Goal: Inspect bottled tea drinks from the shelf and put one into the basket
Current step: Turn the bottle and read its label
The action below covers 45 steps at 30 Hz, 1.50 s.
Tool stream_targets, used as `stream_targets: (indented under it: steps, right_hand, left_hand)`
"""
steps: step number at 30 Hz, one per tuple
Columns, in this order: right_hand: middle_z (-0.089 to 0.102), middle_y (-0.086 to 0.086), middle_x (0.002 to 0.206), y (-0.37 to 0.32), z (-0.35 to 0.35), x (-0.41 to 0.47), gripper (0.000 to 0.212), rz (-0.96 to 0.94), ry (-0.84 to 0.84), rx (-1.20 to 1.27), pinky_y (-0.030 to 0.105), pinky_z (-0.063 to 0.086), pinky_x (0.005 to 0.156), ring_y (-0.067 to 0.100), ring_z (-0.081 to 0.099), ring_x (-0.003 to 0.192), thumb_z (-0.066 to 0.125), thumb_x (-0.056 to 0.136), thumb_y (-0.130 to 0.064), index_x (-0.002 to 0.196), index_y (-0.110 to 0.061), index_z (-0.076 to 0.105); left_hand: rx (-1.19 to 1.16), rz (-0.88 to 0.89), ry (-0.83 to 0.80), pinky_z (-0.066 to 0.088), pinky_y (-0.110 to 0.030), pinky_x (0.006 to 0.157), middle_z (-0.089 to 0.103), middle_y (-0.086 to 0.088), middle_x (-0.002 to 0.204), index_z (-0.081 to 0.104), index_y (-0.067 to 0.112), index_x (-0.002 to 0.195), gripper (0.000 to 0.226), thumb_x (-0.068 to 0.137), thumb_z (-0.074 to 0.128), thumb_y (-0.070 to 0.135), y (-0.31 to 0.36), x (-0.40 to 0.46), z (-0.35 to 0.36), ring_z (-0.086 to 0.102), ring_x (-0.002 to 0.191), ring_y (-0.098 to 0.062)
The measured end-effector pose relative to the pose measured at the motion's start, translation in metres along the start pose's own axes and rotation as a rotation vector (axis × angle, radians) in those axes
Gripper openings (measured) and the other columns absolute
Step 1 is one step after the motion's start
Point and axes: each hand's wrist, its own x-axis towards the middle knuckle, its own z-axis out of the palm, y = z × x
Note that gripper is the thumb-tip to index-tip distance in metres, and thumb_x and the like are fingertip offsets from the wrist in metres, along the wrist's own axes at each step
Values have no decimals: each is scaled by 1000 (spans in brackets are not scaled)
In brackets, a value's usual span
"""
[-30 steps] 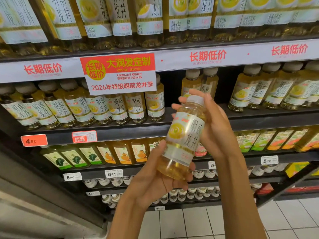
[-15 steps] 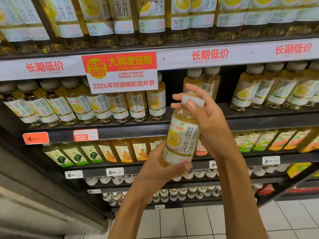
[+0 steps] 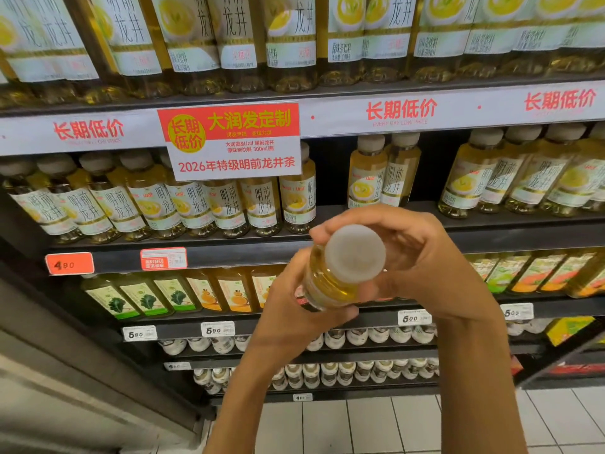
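Tea bottle (image 3: 330, 283), clear with pale yellow liquid, held in front of the shelves just right of frame centre and tipped so that its white cap (image 3: 355, 253) faces the camera. Left hand (image 3: 288, 309), entering from 6 o'clock, wraps its fingers round the lower body of the bottle. Right hand (image 3: 422, 260), at 3 o'clock from the cap, curls its fingers over and behind the neck, with fingertips (image 3: 322, 232) at 11 o'clock of the cap. Shelf rail (image 3: 425, 109) at 12 o'clock carries a red and white promotional sign (image 3: 232, 142). Matching bottles (image 3: 183, 204) stand in a row at 10 o'clock; an orange price tag (image 3: 69, 264) sits at 9 o'clock. White floor tiles (image 3: 376, 424) show at 6 o'clock.
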Motion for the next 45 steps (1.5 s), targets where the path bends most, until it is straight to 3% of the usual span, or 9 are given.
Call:
stream_targets:
  steps: [4,7,11,16,24,30,34,39,45]
  right_hand:
    - [70,4,103,7,4,7,47,91,139,110,39,53,87,27,65,104,83,66,-36,108,-24,65]
    - [72,4,100,15,4,14,28,206,190,87,41,52,90,25,67,102,61,87,-34,113,-22,61]
    - [71,6,106,25,1,16,29,281,300,37,40,50,93,23,66,105,48,94,-40,116,-26,63]
    - [65,4,122,32,-3,15,38,288,459,164,29,54,84,17,64,111,51,87,-45,119,-28,62]
    - [72,11,106,43,0,17,42,343,436,469,39,56,87,26,68,102,51,87,-37,121,-13,57]
    - [72,7,108,33,4,19,44,240,464,253,27,55,78,19,67,101,56,86,-34,128,-21,55]
    - [71,5,111,35,9,20,37,183,460,194,32,56,85,20,66,105,57,90,-35,126,-24,57]
    - [71,7,108,41,5,22,32,198,437,375,36,57,82,24,68,99,44,96,-31,121,-19,59]
    - [71,4,99,39,1,17,28,169,497,312,30,57,74,17,68,90,52,93,-30,114,-15,61]
  left_hand:
    - [-26,-121,-206,51,-17,84,69,15,109,63,43,104,51,59,85,35,2,-7,-1,64,105,-4]
    - [-101,-236,-292,51,-16,83,70,19,108,65,45,101,47,58,82,37,1,-10,8,64,104,-1]
    - [-248,-341,-272,52,-15,77,70,20,106,57,32,110,68,52,83,56,-1,-10,12,65,102,-1]
    - [-227,-361,-222,49,-29,97,67,9,119,54,35,121,86,55,53,89,-2,-9,8,61,114,-11]
    - [-473,-407,-255,50,-33,86,71,-14,100,56,22,129,66,89,25,65,-6,-11,1,69,87,-26]
    - [-290,-368,-134,45,-46,100,69,-2,117,58,28,124,60,85,36,67,-1,-4,6,64,111,-20]
    - [-306,-344,-101,56,-32,80,72,-4,106,62,25,119,76,68,50,81,0,-3,12,69,98,-21]
    - [-666,-472,-216,52,-33,57,66,-16,88,57,7,125,81,82,33,72,0,-8,16,65,70,-25]
    - [-302,-487,-111,44,-49,102,67,-11,119,61,31,121,76,74,26,80,9,-5,19,63,111,-29]
